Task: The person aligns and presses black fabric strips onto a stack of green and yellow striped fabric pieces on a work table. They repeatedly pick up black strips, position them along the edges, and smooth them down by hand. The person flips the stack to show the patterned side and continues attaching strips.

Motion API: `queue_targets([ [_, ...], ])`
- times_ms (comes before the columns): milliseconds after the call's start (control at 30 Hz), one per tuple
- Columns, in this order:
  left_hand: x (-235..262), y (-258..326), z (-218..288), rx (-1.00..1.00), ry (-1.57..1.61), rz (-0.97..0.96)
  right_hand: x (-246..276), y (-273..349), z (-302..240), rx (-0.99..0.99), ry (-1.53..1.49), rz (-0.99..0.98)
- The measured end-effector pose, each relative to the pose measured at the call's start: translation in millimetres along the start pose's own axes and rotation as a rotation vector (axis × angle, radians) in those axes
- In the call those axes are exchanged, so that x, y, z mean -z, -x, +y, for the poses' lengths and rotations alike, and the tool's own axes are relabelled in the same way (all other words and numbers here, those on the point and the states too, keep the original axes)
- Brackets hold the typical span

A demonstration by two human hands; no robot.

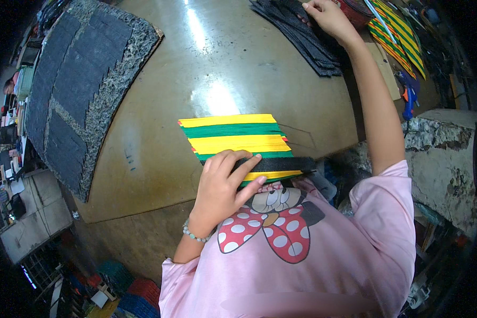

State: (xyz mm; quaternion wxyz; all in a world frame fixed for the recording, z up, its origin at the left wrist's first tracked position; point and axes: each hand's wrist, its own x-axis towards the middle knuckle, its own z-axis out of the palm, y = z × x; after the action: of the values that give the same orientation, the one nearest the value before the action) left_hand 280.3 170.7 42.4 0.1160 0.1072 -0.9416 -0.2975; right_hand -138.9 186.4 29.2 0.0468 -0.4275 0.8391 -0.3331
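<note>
Near my body, yellow and green strips [238, 143] lie side by side in a slanted block, with small red bits at some ends. A black strap [283, 165] crosses the near part of the block. My left hand [225, 177] lies over the strap and strips, fingers stretched and thumb apart, pressing from above. My right hand [326, 18] is reached out to the far right, beside a pile of black strips [302, 40]. Its fingertips are pinched together, and what is between them is too small to make out.
A speckled board [114, 79] with dark strips laid on it stands at the left. Far right are more yellow and green strips [400, 40] and a blue and orange tool [408, 100]. A worn, peeling block [440, 159] stands right of the table [159, 164].
</note>
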Motion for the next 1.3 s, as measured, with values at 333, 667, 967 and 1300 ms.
queue_targets([
  [333, -8, -21, 2, 0.090, 0.186, 0.233, 47, 33, -28, 0.003, -0.136, 0.229],
  [667, -12, -53, -19, -0.120, -0.051, 0.121, 36, 33, -17, -0.109, -0.411, -0.004],
  [967, 6, -122, -21, -0.232, -0.110, 0.082, -9, 8, 5, 0.021, 0.191, 0.038],
  [1300, -64, -248, -71, -0.273, -0.380, 0.291, 2, -7, 46, 0.148, 0.186, 0.133],
])
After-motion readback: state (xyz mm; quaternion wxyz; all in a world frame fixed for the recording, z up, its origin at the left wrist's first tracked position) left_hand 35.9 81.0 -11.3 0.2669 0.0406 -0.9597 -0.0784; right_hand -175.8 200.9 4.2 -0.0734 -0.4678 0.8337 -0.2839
